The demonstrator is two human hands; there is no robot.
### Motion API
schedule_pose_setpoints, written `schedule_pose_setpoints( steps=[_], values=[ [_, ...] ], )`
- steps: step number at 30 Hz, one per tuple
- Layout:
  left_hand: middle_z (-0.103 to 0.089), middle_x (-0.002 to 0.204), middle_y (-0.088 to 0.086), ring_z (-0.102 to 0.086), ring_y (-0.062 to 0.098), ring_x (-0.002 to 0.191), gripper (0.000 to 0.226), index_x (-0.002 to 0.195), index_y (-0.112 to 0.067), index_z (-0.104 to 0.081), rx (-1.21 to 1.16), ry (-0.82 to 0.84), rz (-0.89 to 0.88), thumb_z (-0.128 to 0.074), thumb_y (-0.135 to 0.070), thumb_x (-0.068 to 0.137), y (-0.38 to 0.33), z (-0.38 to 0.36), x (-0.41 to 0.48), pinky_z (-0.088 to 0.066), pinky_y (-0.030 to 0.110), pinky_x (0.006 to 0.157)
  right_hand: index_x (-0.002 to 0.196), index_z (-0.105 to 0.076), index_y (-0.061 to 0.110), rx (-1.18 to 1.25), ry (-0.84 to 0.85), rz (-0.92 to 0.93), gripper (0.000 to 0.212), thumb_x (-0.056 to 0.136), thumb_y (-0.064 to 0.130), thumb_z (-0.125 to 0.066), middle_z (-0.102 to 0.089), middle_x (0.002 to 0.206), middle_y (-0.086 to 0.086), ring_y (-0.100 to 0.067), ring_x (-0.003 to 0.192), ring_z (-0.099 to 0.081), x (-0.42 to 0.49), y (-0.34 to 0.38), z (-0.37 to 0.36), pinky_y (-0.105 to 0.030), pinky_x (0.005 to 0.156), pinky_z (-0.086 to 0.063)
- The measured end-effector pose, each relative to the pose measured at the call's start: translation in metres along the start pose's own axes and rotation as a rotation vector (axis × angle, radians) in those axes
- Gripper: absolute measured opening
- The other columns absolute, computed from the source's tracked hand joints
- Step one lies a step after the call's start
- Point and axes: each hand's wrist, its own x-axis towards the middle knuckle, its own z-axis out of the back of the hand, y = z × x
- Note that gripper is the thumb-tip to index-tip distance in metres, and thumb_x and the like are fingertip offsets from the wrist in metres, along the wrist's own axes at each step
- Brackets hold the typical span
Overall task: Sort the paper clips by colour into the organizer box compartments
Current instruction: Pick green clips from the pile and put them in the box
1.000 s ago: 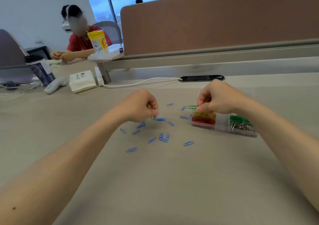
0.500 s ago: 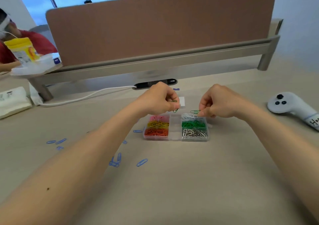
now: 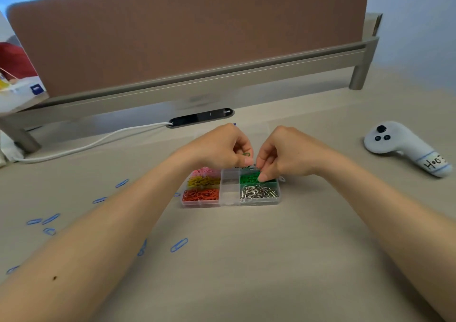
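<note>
1. Here, a green paper clip (image 3: 246, 155) is pinched between the thumb and forefinger of the left hand (image 3: 222, 149) and held just above the far part of the organizer box (image 3: 230, 201).
2. The organizer box is set flat on the table (image 3: 246, 267), directly under both hands, and its far row is partly hidden by them.
3. In the box's left column, pink clips (image 3: 204, 172) are seen farthest, yellow clips (image 3: 203, 181) in the middle and red clips (image 3: 201, 195) nearest. In the right column, green clips (image 3: 248, 179) are seen just beyond silver clips (image 3: 259, 193). A clear middle column is set between the two.
4. The right hand (image 3: 283, 154) is held just right of the left hand, almost touching it. Its fingers are curled and their tips are lowered onto the green clips. Whether a clip is pinched in them cannot be told.
5. Blue paper clips (image 3: 179, 244) are scattered loose on the table, left of the box and nearer, apart from both hands.
6. A white controller (image 3: 404, 146) with a handwritten label is laid on the table to the far right, well apart from the box.
7. Beyond the hands, a white cable (image 3: 86, 146) is led leftward from a black cable slot (image 3: 201, 117), and a brown partition (image 3: 187, 38) is raised along the table's far edge.
</note>
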Motion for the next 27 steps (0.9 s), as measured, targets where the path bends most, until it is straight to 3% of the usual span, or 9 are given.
schedule_pose_setpoints(
  steps=[2,6,11,17,27],
  values=[
    [-0.058,0.059,-0.010,-0.045,-0.001,0.049,0.010,0.076,-0.017,-0.069,0.049,-0.001,-0.028,-0.074,-0.019,0.085,-0.002,-0.003,0.003,-0.037,0.010,0.051,0.074,-0.074,0.026,0.033,0.001,-0.003,0.021,0.067,0.011,-0.087,-0.074,0.071,0.006,-0.010,0.074,-0.072,-0.001,-0.003,0.006,-0.028,0.078,-0.058],
    [-0.066,0.067,-0.008,-0.052,-0.003,0.054,0.007,0.079,-0.022,-0.071,0.080,0.007,-0.054,-0.078,-0.021,0.081,-0.003,-0.009,0.004,-0.039,0.009,0.054,0.074,-0.077,0.023,0.078,-0.025,0.002,0.020,0.069,0.006,-0.085,-0.073,0.066,0.004,-0.015,0.066,-0.071,-0.003,-0.007,0.010,-0.021,0.064,-0.056],
    [-0.071,0.077,-0.006,-0.061,0.001,0.066,0.021,0.085,-0.023,-0.072,0.049,-0.005,-0.023,-0.087,-0.023,0.070,-0.002,-0.013,0.000,-0.052,0.019,0.068,0.075,-0.077,0.022,0.070,-0.013,0.017,0.015,0.073,0.008,-0.082,-0.073,0.065,0.001,-0.017,0.060,-0.068,-0.003,-0.006,0.007,-0.024,0.064,-0.056],
    [-0.074,0.076,-0.005,-0.070,0.004,0.072,0.019,0.090,-0.018,-0.075,-0.034,-0.003,-0.010,-0.083,-0.011,0.074,0.000,-0.005,-0.005,-0.058,0.026,0.078,0.074,-0.075,0.026,0.034,-0.035,0.025,0.015,0.076,0.012,-0.081,-0.066,0.054,0.012,0.002,0.045,-0.055,-0.003,-0.005,0.006,-0.009,0.051,-0.043],
    [-0.072,0.072,-0.010,-0.066,-0.004,0.065,0.016,0.086,-0.019,-0.075,0.018,-0.045,-0.071,-0.081,-0.009,0.075,0.004,-0.008,-0.015,-0.051,0.011,0.067,0.076,-0.078,0.029,-0.051,-0.008,0.071,0.009,0.075,0.022,-0.083,-0.068,0.067,0.010,0.003,0.056,-0.054,0.000,-0.002,-0.001,-0.011,0.055,-0.040]
  ],
)
